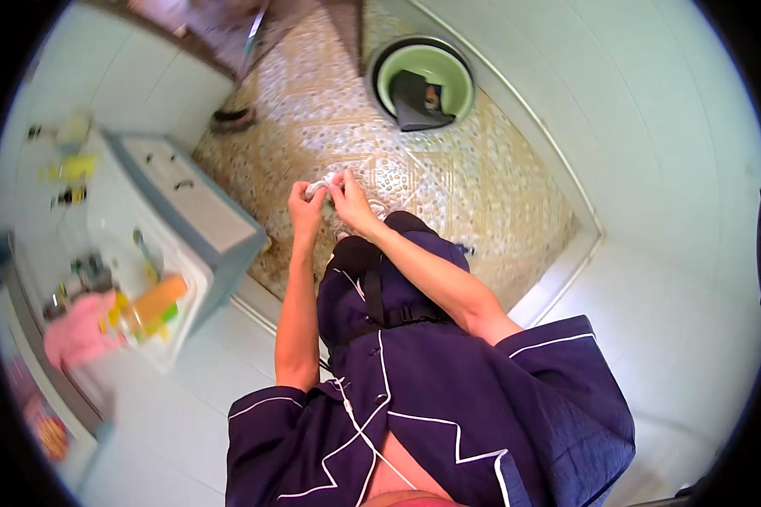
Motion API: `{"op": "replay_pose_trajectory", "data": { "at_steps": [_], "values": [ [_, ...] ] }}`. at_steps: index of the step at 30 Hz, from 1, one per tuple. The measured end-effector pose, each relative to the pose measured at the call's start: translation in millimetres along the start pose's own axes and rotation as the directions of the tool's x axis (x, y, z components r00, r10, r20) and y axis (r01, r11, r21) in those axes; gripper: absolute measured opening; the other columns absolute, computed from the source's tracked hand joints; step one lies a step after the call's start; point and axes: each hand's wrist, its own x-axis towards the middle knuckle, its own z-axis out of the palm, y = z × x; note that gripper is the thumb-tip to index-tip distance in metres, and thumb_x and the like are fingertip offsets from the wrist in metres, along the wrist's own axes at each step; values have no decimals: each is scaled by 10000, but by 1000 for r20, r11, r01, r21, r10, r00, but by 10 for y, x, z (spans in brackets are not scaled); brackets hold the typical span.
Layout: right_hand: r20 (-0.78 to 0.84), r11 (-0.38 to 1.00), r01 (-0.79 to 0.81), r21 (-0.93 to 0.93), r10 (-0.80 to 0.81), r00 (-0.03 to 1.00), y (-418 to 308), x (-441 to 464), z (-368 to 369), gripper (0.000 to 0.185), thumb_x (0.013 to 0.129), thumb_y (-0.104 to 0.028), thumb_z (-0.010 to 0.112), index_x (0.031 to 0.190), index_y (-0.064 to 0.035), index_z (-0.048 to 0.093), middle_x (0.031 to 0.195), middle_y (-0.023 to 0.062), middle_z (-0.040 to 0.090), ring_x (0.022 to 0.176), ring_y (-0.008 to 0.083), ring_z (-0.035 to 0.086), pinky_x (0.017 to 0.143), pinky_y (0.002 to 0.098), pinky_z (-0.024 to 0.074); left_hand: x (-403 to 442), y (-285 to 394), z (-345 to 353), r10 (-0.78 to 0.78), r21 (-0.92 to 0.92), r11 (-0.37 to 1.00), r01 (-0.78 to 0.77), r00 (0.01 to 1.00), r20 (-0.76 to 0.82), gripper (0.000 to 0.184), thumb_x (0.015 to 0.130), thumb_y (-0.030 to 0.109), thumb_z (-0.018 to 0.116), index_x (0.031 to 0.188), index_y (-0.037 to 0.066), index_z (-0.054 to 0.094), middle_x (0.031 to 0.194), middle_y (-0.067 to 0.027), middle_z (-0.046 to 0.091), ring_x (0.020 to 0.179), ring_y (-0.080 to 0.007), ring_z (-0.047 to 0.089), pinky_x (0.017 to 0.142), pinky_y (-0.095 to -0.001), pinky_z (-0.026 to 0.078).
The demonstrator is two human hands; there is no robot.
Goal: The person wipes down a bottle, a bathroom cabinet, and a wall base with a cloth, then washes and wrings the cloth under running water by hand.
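Observation:
Out in front of my knees, over the patterned floor, a small crumpled white item (320, 187) is pinched between my two hands; it looks like cloth, but its exact kind is unclear. My left hand (303, 205) has its fingers closed on the item's left side. On the right side, my right hand (349, 199) grips it with thumb and fingertips. The two hands almost touch. White shoes show partly below them.
A green basin (454, 68) inside a darker one holds dark cloth. At left stands a sink (196, 283) with bottles and a pink cloth (83, 329), above a cabinet (186, 193). A broom or mop (233, 119) rests near the doorway. Tiled walls flank the floor.

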Motion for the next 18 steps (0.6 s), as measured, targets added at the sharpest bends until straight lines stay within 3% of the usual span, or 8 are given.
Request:
{"op": "replay_pose_trajectory", "data": {
  "at_steps": [2,4,6,8,9,10,12,18],
  "values": [
    [-130,1000,-27,-4,26,991,-31,52,42,160,937,-135,615,1003,-55,493,930,169,620,820,334,616,714,427,467,174,69,41,22,58,998,-28,995,100,182,852,84,736,901,17,575,808,-14,620,723,-72,560,638,-245,462],
    [-279,996,-83,14,84,957,-147,90,105,153,951,-132,620,983,-48,496,755,85,570,672,184,552,638,355,459,326,93,53,4,-49,999,2,990,138,182,871,98,726,964,34,584,873,-2,625,768,-65,556,663,-239,451],
    [-350,992,-107,64,122,929,-94,189,164,148,958,-143,618,966,-44,508,781,72,578,683,173,558,646,340,463,495,110,17,35,-32,999,-29,979,203,181,889,109,722,982,28,590,882,-3,631,769,-68,565,667,-237,455],
    [-538,984,2,180,96,838,-15,333,249,138,966,-148,612,958,-48,518,826,49,587,697,162,563,658,325,465,636,214,-64,-4,-130,991,29,982,190,184,901,107,718,977,25,572,875,-7,643,760,-58,574,660,-217,459],
    [-540,984,-36,173,125,832,23,390,255,126,980,-141,597,982,-49,511,887,51,599,749,162,609,695,313,502,718,248,-133,-7,-86,996,22,984,181,173,913,118,716,973,25,584,879,-9,647,761,-49,571,659,-205,452],
    [-457,878,-47,476,293,840,51,482,287,113,1002,-130,568,1019,-46,493,919,80,608,807,179,652,737,326,543,769,274,-208,-7,-82,996,23,982,188,173,913,118,716,973,25,584,879,-9,647,761,-49,571,659,-205,452],
    [-396,813,-38,582,323,860,-100,449,315,98,1017,-118,542,1043,-48,479,939,102,613,843,196,677,770,341,571,890,338,-328,-32,-13,999,35,974,224,164,914,121,712,976,20,598,877,-12,652,762,-56,573,662,-221,456],
    [-423,813,20,582,281,862,-81,888,355,105,1025,-137,539,1071,-75,468,955,88,628,838,184,684,765,324,570,1241,478,-397,173,158,961,-225,941,290,228,923,157,696,1064,-16,649,900,-27,675,802,-95,589,721,-273,481]
  ]
}}
